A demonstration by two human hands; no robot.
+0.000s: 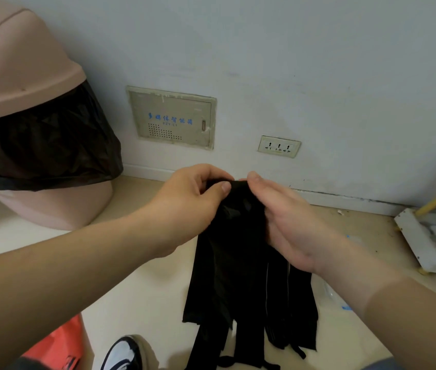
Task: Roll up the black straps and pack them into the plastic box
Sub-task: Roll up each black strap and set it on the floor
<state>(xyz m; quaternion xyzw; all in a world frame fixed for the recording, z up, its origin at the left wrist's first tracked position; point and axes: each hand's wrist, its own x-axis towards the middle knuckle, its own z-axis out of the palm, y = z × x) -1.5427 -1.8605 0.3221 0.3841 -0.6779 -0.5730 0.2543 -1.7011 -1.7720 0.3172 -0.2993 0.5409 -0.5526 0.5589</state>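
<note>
Status: early stage, by my read. Black straps (241,263) hang as one loose bundle just below the wall socket (278,146). Top edge is held up in the air and the loose ends trail down toward the floor (142,289), well below the socket. Can't tell whether the lowest ends touch the floor.

My left hand (193,201), below-left of the socket: fingers curled, thumb and forefinger pinching the bundle's top edge.

My right hand (289,231), directly below the socket: thumb tip is on the same top edge, right beside the left thumb, and the palm runs down the bundle's right side. The other fingers are hidden behind the fabric, but it reads as a pinch on the straps.

Several strips in the bundle, all flat and full length. No roll visible anywhere.

Plastic box: can't confirm one. A clear item with a blue mark (337,297) lies on the floor below-right of the socket, half hidden by my right forearm. It might be the box.

Left to do, as I judge it: everything, meaning roll each strap and then pack.
</note>
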